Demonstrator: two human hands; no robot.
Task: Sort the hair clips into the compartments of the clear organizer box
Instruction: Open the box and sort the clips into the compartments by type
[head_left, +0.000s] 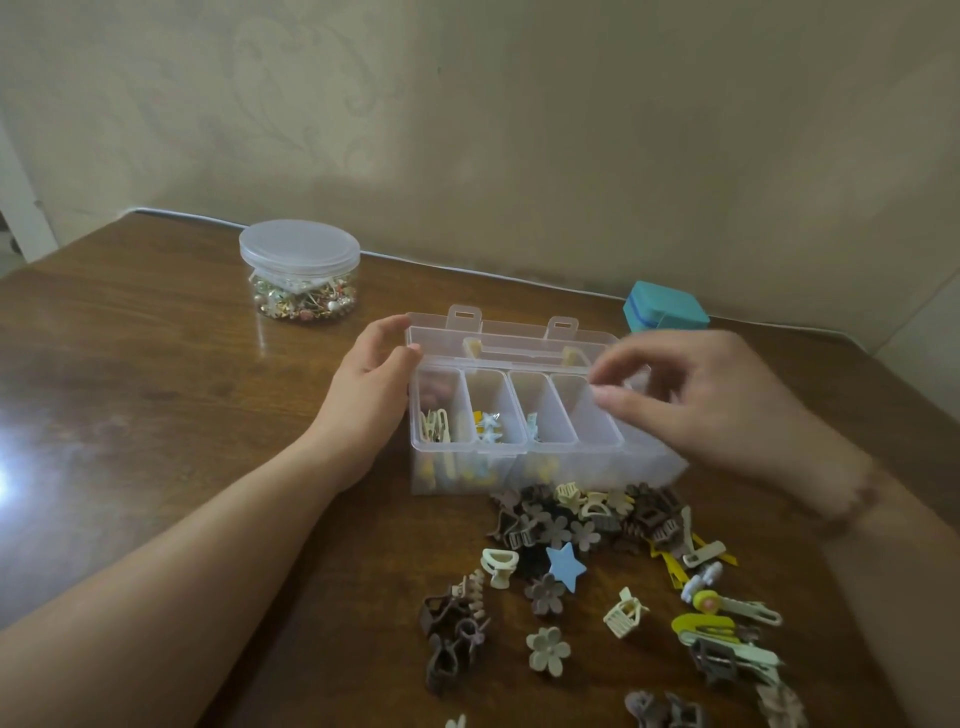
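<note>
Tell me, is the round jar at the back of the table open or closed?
Closed. The round jar stands upright with its clear lid seated flat on top, and small decorated pieces show through its wall.

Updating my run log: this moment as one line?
left hand holds organizer box | right hand over tray | clips loose on table

Wooden tabletop against a patterned wall

The glossy dark-brown tabletop (156, 395) catches a bright glare at its left edge; behind it stands a beige wall (571, 130) with a faint floral motif.
</note>
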